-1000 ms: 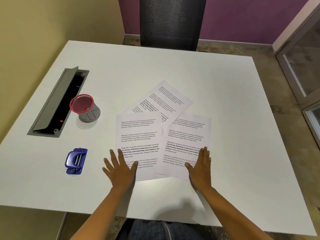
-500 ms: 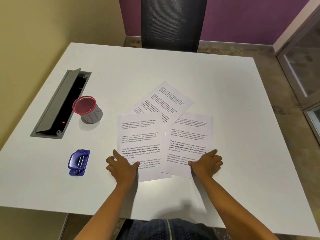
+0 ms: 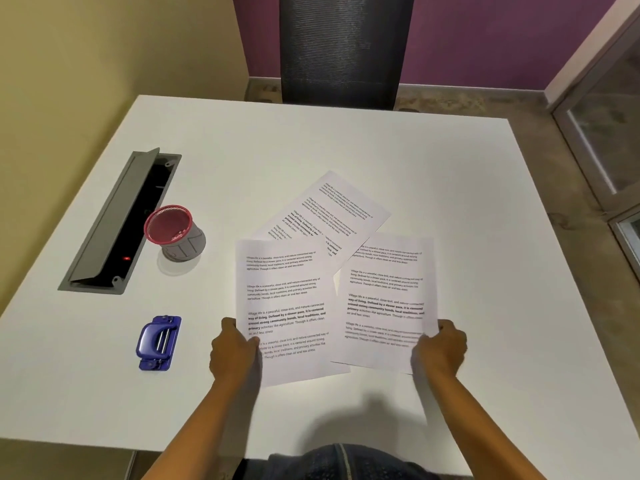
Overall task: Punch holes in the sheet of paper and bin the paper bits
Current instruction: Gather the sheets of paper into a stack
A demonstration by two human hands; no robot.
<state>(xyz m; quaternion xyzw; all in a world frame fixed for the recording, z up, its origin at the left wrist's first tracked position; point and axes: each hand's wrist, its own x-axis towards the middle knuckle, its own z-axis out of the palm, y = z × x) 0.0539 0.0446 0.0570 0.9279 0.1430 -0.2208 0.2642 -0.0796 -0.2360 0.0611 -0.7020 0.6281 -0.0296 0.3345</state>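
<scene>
Three printed sheets lie fanned on the white table (image 3: 398,150). My left hand (image 3: 235,351) grips the lower left edge of the left sheet (image 3: 287,299), thumb on top. My right hand (image 3: 441,348) grips the lower right edge of the right sheet (image 3: 388,299), which looks slightly lifted. The third sheet (image 3: 332,209) lies behind them at an angle, partly covered. A blue hole punch (image 3: 158,342) sits to the left of my left hand, untouched. A small grey bin with a pink rim (image 3: 176,233) stands further back on the left.
An open grey cable hatch (image 3: 114,223) is set in the table at the left, right beside the bin. A black chair back (image 3: 343,46) stands at the table's far edge. A glass door frame (image 3: 606,133) is at the right.
Both hands went from lying flat on the sheets to curling round their lower outer edges and taking hold. The right sheet's edge has lifted a little.
</scene>
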